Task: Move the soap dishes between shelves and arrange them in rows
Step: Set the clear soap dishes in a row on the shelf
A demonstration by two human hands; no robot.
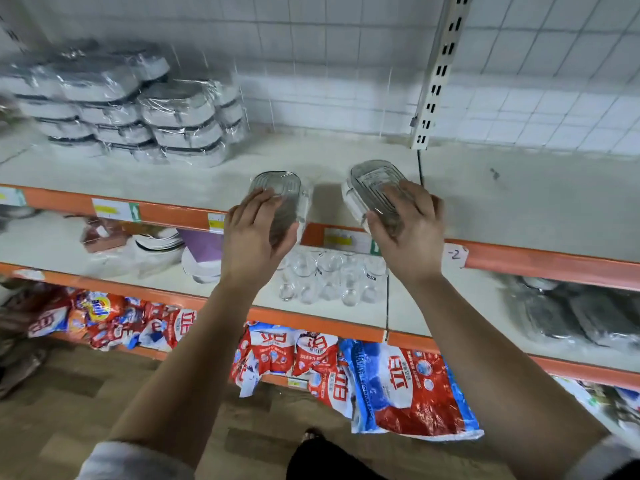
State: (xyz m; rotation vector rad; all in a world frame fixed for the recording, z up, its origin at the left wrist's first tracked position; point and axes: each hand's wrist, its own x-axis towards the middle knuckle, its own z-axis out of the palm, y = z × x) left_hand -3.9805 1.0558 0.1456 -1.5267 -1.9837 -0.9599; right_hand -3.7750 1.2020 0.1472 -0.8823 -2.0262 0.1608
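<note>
- the left grip (258, 233) clasps the left soap dish (277, 181) from above, over the front edge of the top shelf (519, 202), likely so it can slide in lengthwise.
- the right grip (408, 230) clasps the right soap dish (372, 178) the same way, tilted; i cannot tell if it touches down.
- the gap between them suggests row spacing.
- the wrapped stacks (138, 109) sit far left, at the back.

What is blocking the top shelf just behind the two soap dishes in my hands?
Nothing visible. The top shelf behind the left soap dish and right soap dish is bare; the wrapped stacks sit off to the left, and the upright post stands at the back.
</note>
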